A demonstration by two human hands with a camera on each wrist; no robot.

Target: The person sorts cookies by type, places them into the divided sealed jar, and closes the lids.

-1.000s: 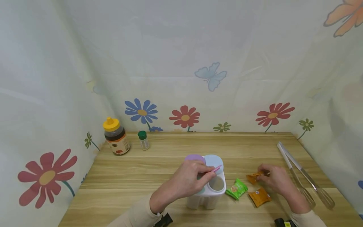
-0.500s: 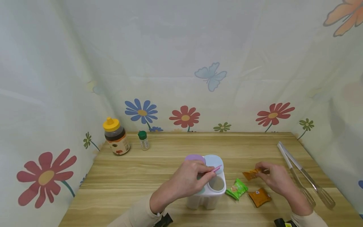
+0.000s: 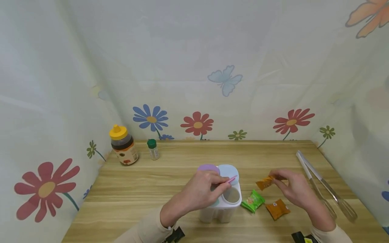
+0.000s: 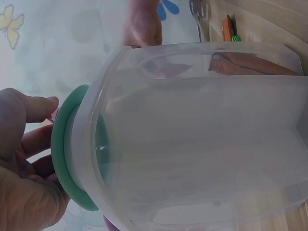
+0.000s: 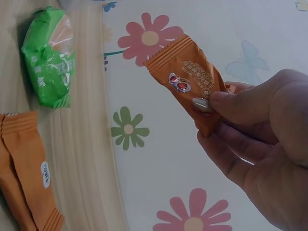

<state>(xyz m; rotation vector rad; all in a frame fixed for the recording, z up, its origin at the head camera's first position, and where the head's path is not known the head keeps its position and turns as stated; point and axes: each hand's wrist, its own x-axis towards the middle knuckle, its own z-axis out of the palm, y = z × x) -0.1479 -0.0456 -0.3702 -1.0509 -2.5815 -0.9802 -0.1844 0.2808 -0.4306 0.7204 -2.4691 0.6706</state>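
Right hand [image 3: 290, 187] and the orange packet [image 5: 185, 84] in its grip have shifted left, nearer the white container [image 3: 219, 213], while the left hand [image 3: 199, 189] has stayed over the container's top. Thumb and fingers of the right hand pinch the packet at one end, holding it tilted in the air. Its wrapper is slightly glossy, with a crimped, saw-toothed free end, small pale lettering and red-and-white printed figures. The left hand pinches a thin pink piece [image 3: 232, 180] whose full shape is hidden.

Below that hand, the container has a purple lid [image 3: 209, 167], a light blue lid [image 3: 228, 171], a green lid [image 4: 61, 144] and one uncovered round opening [image 3: 232, 195]. A brownish wrapper [image 4: 255, 66] shows through its clear wall.

On the wooden table [image 3: 170, 172], a green packet [image 3: 253, 201] lies just beside the container, and a second orange packet [image 3: 278, 209] near that. Farther right lie metal tongs [image 3: 319, 177]; at the back left stand a yellow-capped jar [image 3: 124, 148] and a small green-capped shaker [image 3: 153, 150], before a flowered cloth [image 3: 182, 60]
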